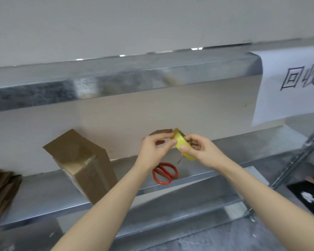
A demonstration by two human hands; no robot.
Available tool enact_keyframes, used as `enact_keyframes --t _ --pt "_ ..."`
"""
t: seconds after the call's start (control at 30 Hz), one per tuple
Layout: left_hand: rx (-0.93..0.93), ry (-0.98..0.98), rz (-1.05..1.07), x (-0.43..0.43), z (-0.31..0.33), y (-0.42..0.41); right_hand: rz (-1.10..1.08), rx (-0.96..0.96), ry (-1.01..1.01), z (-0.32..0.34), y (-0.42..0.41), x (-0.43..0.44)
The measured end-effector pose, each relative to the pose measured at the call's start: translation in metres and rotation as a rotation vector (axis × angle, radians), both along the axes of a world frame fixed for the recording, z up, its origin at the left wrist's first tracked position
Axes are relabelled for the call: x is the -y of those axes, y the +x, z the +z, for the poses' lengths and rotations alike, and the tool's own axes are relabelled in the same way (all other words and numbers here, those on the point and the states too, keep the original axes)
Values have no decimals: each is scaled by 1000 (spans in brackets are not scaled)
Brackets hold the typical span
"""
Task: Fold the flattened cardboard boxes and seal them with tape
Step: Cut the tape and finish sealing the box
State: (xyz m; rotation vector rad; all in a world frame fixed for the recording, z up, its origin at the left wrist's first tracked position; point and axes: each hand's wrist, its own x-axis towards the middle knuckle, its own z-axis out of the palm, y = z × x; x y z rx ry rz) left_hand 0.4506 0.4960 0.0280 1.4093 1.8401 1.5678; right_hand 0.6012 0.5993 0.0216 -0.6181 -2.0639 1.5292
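A yellow roll of tape (181,142) is held in the air above the metal shelf (43,200), between both hands. My right hand (201,151) grips the roll from the right, thumb on its outer face. My left hand (155,149) pinches the roll's edge at the left with thumb and fingertips. A folded brown cardboard box (83,163) stands tilted on the shelf to the left of my hands, its top flaps closed. Red-handled scissors (164,173) lie on the shelf just below my hands.
A pile of flattened brown cardboard (0,189) lies at the shelf's far left. A steel beam (116,78) of the upper shelf runs across above. A white paper sign (290,84) hangs at the right. A black item (310,194) lies at the lower right.
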Motion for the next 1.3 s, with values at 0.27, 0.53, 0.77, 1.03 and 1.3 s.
enact_keyframes --t 0.27,0.53,0.77,1.03,1.3 --pt "182 77 90 -10 -3 25 -58 25 52 -1 9 -2" --pt "-240 28 237 -15 -4 23 -58 54 63 1 5 8" --pt "-269 -180 185 -10 5 25 -248 352 269 13 4 -1" --pt "-82 -345 243 -2 23 0 -12 233 78 4 7 5" --pt "-198 -262 281 16 26 -3 -92 357 224 0 -5 1"
